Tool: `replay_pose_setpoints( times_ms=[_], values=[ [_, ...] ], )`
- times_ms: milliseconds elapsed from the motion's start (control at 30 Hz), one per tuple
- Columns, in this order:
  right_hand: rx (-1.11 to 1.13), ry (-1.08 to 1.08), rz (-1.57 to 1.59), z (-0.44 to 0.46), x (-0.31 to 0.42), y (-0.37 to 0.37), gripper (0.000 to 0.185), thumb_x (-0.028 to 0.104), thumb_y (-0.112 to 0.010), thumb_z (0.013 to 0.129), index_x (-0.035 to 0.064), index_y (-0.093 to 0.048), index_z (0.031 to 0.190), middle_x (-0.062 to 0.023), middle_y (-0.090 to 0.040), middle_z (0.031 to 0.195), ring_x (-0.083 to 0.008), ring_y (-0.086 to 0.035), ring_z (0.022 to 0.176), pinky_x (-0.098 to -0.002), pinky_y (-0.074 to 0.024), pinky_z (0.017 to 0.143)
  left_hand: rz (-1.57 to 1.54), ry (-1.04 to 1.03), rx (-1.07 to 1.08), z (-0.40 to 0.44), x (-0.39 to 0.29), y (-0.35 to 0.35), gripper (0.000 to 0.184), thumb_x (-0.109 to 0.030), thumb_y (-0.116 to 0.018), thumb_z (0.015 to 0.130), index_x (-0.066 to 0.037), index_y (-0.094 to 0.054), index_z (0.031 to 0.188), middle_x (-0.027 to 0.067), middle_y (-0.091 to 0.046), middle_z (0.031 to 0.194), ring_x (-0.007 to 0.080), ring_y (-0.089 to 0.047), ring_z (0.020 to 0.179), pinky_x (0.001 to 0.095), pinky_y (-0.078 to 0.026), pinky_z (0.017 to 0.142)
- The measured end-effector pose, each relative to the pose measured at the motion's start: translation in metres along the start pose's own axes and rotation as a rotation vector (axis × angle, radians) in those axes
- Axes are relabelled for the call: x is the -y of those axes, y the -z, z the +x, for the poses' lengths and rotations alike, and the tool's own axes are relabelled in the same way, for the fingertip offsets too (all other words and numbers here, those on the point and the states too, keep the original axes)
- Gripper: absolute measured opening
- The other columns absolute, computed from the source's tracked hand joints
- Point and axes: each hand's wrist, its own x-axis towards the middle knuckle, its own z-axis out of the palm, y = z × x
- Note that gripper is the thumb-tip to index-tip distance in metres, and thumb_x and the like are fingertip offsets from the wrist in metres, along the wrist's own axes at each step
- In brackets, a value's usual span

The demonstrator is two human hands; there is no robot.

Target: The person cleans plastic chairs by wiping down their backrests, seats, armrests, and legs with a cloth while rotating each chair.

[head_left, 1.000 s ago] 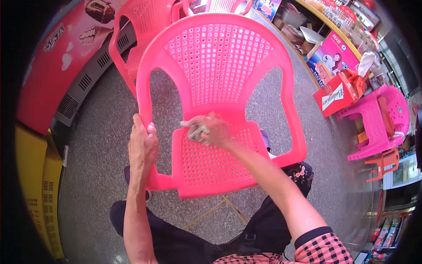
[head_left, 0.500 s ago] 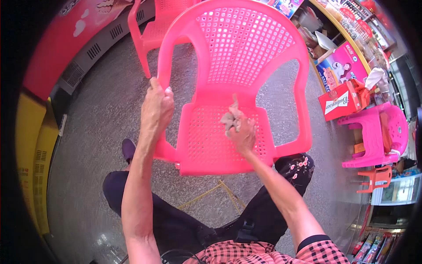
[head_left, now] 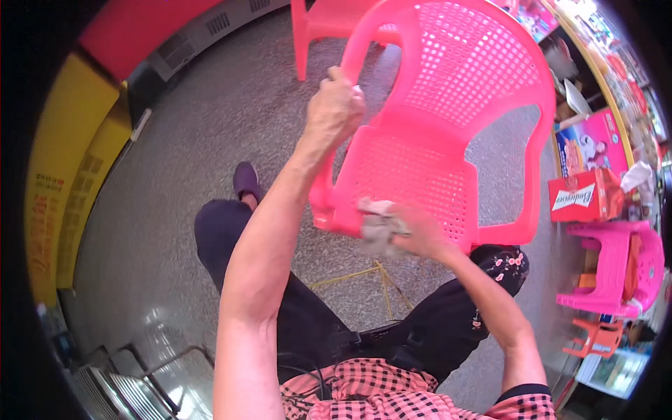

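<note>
A pink plastic armchair (head_left: 406, 150) with a perforated seat and back stands between my knees. My left hand (head_left: 336, 108) is closed around its left armrest, near where the arm bends up to the back. In my right hand (head_left: 423, 231) is a crumpled greyish cleaning rag (head_left: 381, 227), held at the front edge of the seat. Hand and rag are somewhat blurred by motion. Whether the rag touches the seat edge I cannot tell.
Another pink chair (head_left: 332, 28) stands beyond this one. To the right are a red Budweiser box (head_left: 584, 197), stacked magenta chairs (head_left: 612, 269) and a small orange stool (head_left: 595, 338). A yellow cabinet (head_left: 70, 161) is on the left, metal racks (head_left: 133, 392) at lower left.
My right hand has moved the rag from the middle of the seat to its front edge. The view has turned, so the chair appears further right. My left hand keeps its grip.
</note>
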Motion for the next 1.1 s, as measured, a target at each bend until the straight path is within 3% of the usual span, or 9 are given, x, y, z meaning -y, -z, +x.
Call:
replay_pose_setpoints(
  times_ms=[67,133,333,367,500,600,733,800,1100],
  values=[
    [-0.165,-0.098,-0.155,-0.031,-0.039,0.015,0.059,0.018,-0.070,0.070,0.0146,-0.050,0.125,-0.0155,-0.054,0.120,-0.0384,-0.053,0.110,-0.0489,-0.0487,0.089,0.689,-0.354,-0.203,-0.017,-0.024,-0.011,0.030,-0.025,-0.047,0.092,0.004,-0.046,0.101,0.0301,-0.064,0.083,0.0467,-0.064,0.080,0.0535,-0.050,0.069],
    [-0.233,-0.397,-0.347,-0.044,-0.056,0.032,0.061,0.018,-0.072,0.070,0.0141,-0.049,0.126,-0.0173,-0.052,0.116,-0.0400,-0.054,0.106,-0.0510,-0.0478,0.087,0.677,-0.309,-0.195,-0.020,-0.028,-0.015,0.031,-0.023,-0.047,0.091,0.005,-0.046,0.101,0.0315,-0.064,0.084,0.0478,-0.064,0.081,0.0533,-0.051,0.072],
    [-0.465,-0.553,-0.243,-0.024,-0.020,0.005,0.059,0.017,-0.070,0.072,0.0126,-0.049,0.127,-0.0227,-0.049,0.114,-0.0430,-0.053,0.103,-0.0507,-0.0469,0.085,0.727,-0.395,-0.209,-0.005,-0.017,-0.015,0.034,-0.023,-0.052,0.086,0.007,-0.047,0.103,0.0291,-0.060,0.091,0.0445,-0.064,0.080,0.0485,-0.054,0.071],
    [-0.513,-0.450,-0.145,-0.018,-0.019,-0.008,0.057,0.016,-0.068,0.072,0.0119,-0.051,0.126,-0.0227,-0.051,0.111,-0.0422,-0.054,0.102,-0.0496,-0.0467,0.085,0.767,-0.484,-0.244,0.004,-0.005,-0.016,0.035,-0.023,-0.054,0.085,0.007,-0.047,0.103,0.0286,-0.057,0.094,0.0436,-0.064,0.080,0.0474,-0.055,0.070],
    [-0.487,-0.142,-0.035,0.008,0.037,-0.043,0.058,0.017,-0.070,0.069,0.0093,-0.052,0.124,-0.0215,-0.055,0.107,-0.0394,-0.054,0.101,-0.0480,-0.0454,0.086,0.704,-0.347,-0.288,-0.014,-0.028,-0.018,0.047,-0.027,-0.062,0.080,0.006,-0.043,0.107,0.0306,-0.053,0.100,0.0444,-0.063,0.081,0.0490,-0.055,0.072],
    [-0.390,-0.070,0.065,0.022,0.096,-0.044,0.056,0.013,-0.069,0.069,0.0062,-0.052,0.122,-0.0203,-0.054,0.111,-0.0385,-0.053,0.106,-0.0460,-0.0447,0.089,0.685,-0.283,-0.278,-0.020,-0.034,-0.018,0.051,-0.027,-0.064,0.079,0.007,-0.040,0.109,0.0304,-0.056,0.100,0.0447,-0.064,0.086,0.0491,-0.055,0.075],
    [-0.386,0.030,0.067,0.028,0.095,-0.051,0.059,0.014,-0.071,0.070,0.0088,-0.050,0.124,-0.0214,-0.051,0.115,-0.0402,-0.052,0.105,-0.0475,-0.0452,0.089,0.638,-0.118,-0.201,-0.019,-0.041,-0.016,0.054,-0.029,-0.067,0.079,0.006,-0.040,0.111,0.0286,-0.061,0.100,0.0427,-0.065,0.092,0.0495,-0.053,0.080],
    [-0.244,0.108,0.078,0.019,0.076,-0.039,0.061,0.012,-0.072,0.069,0.0095,-0.049,0.125,-0.0206,-0.049,0.118,-0.0401,-0.052,0.108,-0.0473,-0.0449,0.091,0.696,-0.021,-0.196,-0.019,-0.044,-0.021,0.051,-0.027,-0.066,0.080,0.005,-0.043,0.111,0.0260,-0.064,0.101,0.0390,-0.066,0.095,0.0501,-0.051,0.084],
    [-0.128,-0.038,-0.080,-0.036,0.036,-0.014,0.064,0.010,-0.074,0.065,0.0099,-0.050,0.123,-0.0205,-0.049,0.117,-0.0406,-0.050,0.111,-0.0468,-0.0440,0.093,0.719,-0.044,-0.254,-0.011,-0.036,-0.027,0.034,-0.018,-0.060,0.080,0.002,-0.049,0.105,0.0206,-0.068,0.091,0.0345,-0.069,0.089,0.0502,-0.051,0.079]
  ],
)
